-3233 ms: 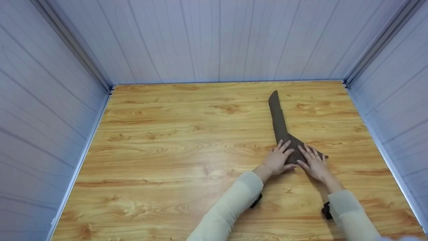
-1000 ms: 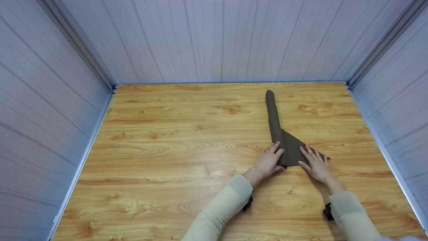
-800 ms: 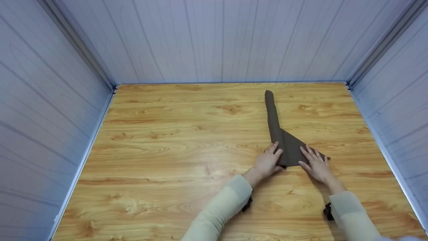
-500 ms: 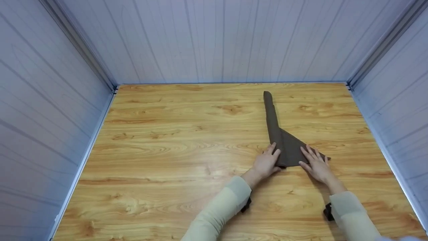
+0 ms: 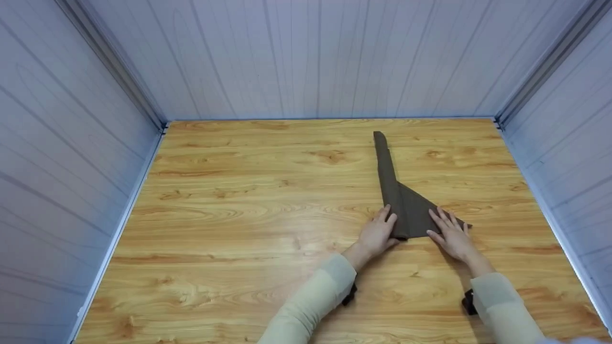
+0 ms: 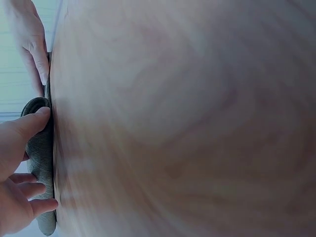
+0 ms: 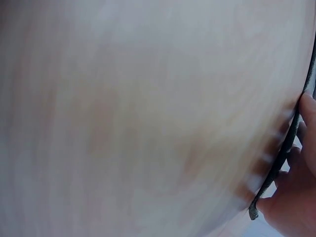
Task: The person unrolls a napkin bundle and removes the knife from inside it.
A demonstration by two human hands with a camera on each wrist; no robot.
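A dark grey-brown cloth (image 5: 417, 213) lies on the wooden table, right of the middle in the head view. Its left part is a long roll (image 5: 388, 181) pointing toward the back wall; its right part lies flat and tapers to a corner. My left hand (image 5: 376, 234) touches the near left side of the roll, fingers extended; the left wrist view shows the thumb (image 6: 35, 121) at the coiled end. With fingers spread, my right hand (image 5: 453, 239) rests on the flat right part. In the right wrist view the cloth's thin edge (image 7: 282, 155) runs under those fingers.
The wood-grain tabletop (image 5: 239, 215) is bounded by pale panelled walls at the back (image 5: 306, 57), left (image 5: 62, 167) and right (image 5: 569, 134). A small black device (image 5: 469, 302) sits at the right wrist, beside a light sleeve (image 5: 502, 306).
The roll and my left hand have shifted left, and the roll's far end now leans more to the left. More flat cloth shows between the hands. My right hand stays in place.
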